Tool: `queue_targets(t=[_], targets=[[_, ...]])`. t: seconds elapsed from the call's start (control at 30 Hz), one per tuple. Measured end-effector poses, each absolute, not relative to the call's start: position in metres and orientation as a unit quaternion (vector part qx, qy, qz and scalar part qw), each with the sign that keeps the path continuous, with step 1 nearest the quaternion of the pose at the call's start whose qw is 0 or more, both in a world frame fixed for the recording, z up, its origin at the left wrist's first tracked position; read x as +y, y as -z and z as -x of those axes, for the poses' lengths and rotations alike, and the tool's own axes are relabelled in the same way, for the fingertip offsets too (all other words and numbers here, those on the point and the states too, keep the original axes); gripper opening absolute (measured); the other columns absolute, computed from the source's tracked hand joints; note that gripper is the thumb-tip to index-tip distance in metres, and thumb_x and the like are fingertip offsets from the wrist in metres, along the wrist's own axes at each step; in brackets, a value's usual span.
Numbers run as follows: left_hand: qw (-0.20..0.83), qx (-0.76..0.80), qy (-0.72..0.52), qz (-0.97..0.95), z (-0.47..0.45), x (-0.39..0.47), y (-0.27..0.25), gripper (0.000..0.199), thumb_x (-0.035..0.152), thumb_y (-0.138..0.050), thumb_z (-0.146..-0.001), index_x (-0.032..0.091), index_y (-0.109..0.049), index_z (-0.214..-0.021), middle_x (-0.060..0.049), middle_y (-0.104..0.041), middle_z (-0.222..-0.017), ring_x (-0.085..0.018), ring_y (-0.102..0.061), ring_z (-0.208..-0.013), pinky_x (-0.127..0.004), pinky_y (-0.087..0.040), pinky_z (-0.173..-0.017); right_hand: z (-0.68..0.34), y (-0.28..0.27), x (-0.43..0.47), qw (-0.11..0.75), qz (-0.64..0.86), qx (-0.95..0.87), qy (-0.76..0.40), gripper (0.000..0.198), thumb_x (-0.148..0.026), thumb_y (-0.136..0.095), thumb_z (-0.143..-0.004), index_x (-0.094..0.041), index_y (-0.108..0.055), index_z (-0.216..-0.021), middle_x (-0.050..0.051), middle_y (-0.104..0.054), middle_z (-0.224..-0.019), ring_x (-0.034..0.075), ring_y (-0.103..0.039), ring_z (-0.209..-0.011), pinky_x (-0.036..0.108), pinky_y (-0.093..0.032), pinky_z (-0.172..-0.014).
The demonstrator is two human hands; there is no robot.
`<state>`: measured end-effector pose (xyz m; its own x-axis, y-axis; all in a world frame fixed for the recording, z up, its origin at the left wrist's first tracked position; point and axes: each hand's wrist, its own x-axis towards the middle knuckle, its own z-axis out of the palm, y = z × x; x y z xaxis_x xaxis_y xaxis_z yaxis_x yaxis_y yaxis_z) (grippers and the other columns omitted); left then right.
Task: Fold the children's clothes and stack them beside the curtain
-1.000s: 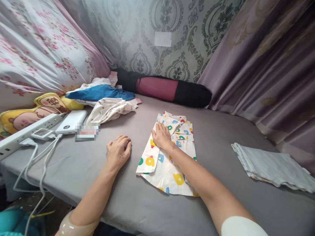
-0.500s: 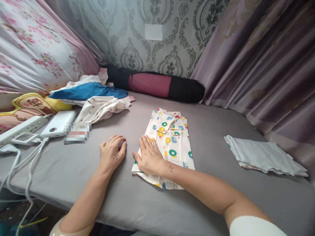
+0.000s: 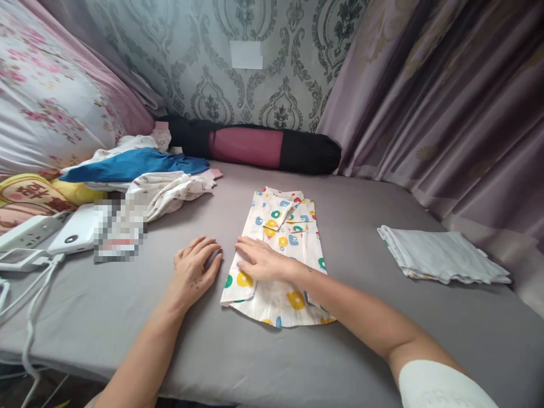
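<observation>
A white children's shirt [image 3: 280,303] with colourful printed letters lies folded in a narrow shape on the grey bed, collar towards the wall. Its sleeves are turned in across the front. My right hand [image 3: 263,260] rests on the shirt's left side, fingers stretched towards the left edge and the thumb lower down. The forearm covers part of the shirt's lower right. Just left of the shirt, my left hand [image 3: 196,269] lies on the bed sheet, touching no garment. Its fingers are loosely bent, with the thumb apart from them.
Folded pale cloth [image 3: 442,255] lies at the right. Crumpled clothes, with a blue garment [image 3: 140,164] on top, are at the back left. A white power bank [image 3: 79,229], a power strip [image 3: 32,232] and cables sit at the left. A black-and-maroon bolster [image 3: 246,146] lies along the wall.
My right hand has moved up the shirt and turned its fingers more to the left. My left hand's fingers have loosened. The camera view has turned slightly right.
</observation>
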<state>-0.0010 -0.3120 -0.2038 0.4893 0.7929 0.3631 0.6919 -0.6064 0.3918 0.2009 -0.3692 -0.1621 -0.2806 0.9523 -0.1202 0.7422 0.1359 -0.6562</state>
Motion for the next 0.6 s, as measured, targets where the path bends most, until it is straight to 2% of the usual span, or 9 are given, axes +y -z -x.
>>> queue_targets(t=[0.07,0.13,0.27,0.37,0.47,0.6], targets=[[0.098,0.433,-0.256,-0.859,0.001,-0.311,0.205,0.028,0.039,-0.043,-0.093,0.026,-0.065,-0.104,-0.006,-0.069,-0.122,-0.028,-0.051,-0.129,-0.046,-0.033,-0.105,-0.216,0.160,-0.364,0.223,0.586,-0.713,-0.313,0.044,-0.025,-0.047,-0.091,-0.015,-0.058,-0.132,0.010,-0.055,-0.142,0.020,-0.052,-0.129,0.034,-0.038,-0.109],[0.101,0.435,-0.252,-0.858,0.001,-0.311,0.206,0.028,0.039,-0.042,-0.093,0.025,-0.065,-0.104,-0.006,-0.068,-0.122,-0.028,-0.051,-0.129,-0.047,-0.033,-0.104,-0.233,0.160,-0.355,0.281,0.630,-0.664,-0.289,0.036,-0.024,-0.047,-0.091,-0.017,-0.066,-0.121,0.007,-0.067,-0.126,0.018,-0.062,-0.115,0.030,-0.045,-0.101],[0.104,0.436,-0.249,-0.859,0.001,-0.310,0.207,0.029,0.038,-0.042,-0.093,0.025,-0.065,-0.103,-0.006,-0.068,-0.123,-0.029,-0.051,-0.129,-0.047,-0.033,-0.103,-0.277,0.164,-0.330,0.348,0.745,-0.541,-0.178,0.033,-0.021,-0.044,-0.091,-0.018,-0.070,-0.112,0.005,-0.072,-0.113,0.018,-0.067,-0.101,0.029,-0.048,-0.094],[0.105,0.437,-0.248,-0.858,0.001,-0.310,0.207,0.028,0.038,-0.042,-0.093,0.026,-0.065,-0.103,-0.006,-0.068,-0.122,-0.028,-0.051,-0.129,-0.047,-0.034,-0.103,-0.310,0.169,-0.312,0.352,0.811,-0.458,-0.093,0.036,-0.019,-0.045,-0.088,-0.015,-0.068,-0.116,0.009,-0.069,-0.119,0.020,-0.064,-0.108,0.030,-0.046,-0.097],[0.109,0.446,-0.247,-0.853,0.001,-0.310,0.207,0.028,0.038,-0.042,-0.093,0.026,-0.066,-0.103,-0.006,-0.068,-0.122,-0.029,-0.051,-0.129,-0.048,-0.034,-0.103,-0.333,0.181,-0.299,0.358,0.834,-0.410,-0.090,0.038,-0.020,-0.048,-0.084,-0.014,-0.066,-0.117,0.011,-0.069,-0.118,0.021,-0.064,-0.109,0.031,-0.046,-0.097],[0.111,0.448,-0.254,-0.850,0.000,-0.309,0.208,0.028,0.037,-0.042,-0.093,0.026,-0.066,-0.102,-0.006,-0.068,-0.122,-0.029,-0.051,-0.129,-0.048,-0.034,-0.104,-0.347,0.202,-0.285,0.371,0.836,-0.392,-0.101,0.037,-0.021,-0.052,-0.078,-0.018,-0.067,-0.112,0.009,-0.072,-0.109,0.021,-0.066,-0.102,0.033,-0.049,-0.092]])
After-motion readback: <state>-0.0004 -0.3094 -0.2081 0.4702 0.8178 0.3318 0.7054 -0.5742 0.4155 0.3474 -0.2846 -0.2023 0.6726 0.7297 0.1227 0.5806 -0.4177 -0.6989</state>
